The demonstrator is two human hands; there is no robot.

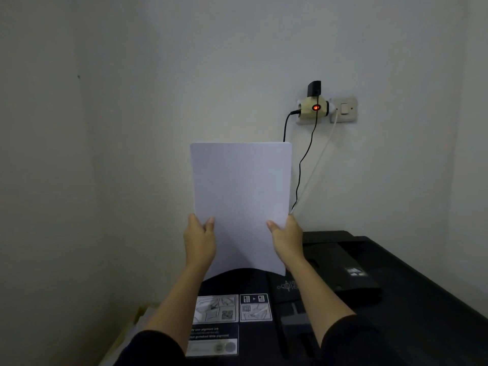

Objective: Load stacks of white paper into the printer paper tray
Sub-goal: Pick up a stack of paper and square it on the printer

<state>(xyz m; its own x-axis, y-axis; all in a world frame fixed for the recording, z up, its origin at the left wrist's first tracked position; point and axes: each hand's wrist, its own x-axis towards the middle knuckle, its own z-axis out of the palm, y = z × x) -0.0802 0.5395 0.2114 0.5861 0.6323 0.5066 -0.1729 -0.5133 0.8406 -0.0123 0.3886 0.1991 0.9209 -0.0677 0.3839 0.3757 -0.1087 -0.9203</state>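
A stack of white paper (241,196) stands upright in front of the wall, above the black printer (396,294). My left hand (199,240) grips its lower left edge, thumb on the front. At the lower right edge my right hand (286,240) holds it the same way. The sheet's bottom edge curves up over the printer's top. Instruction labels (233,309) show on the printer lid below the paper. The paper tray itself is not clearly visible.
A wall socket with an adapter and red light (315,107) sits up right, next to a light switch (344,109). Black and white cables (303,165) hang down behind the paper. A pale stack lies at the lower left (137,326). Walls close in on the left and behind.
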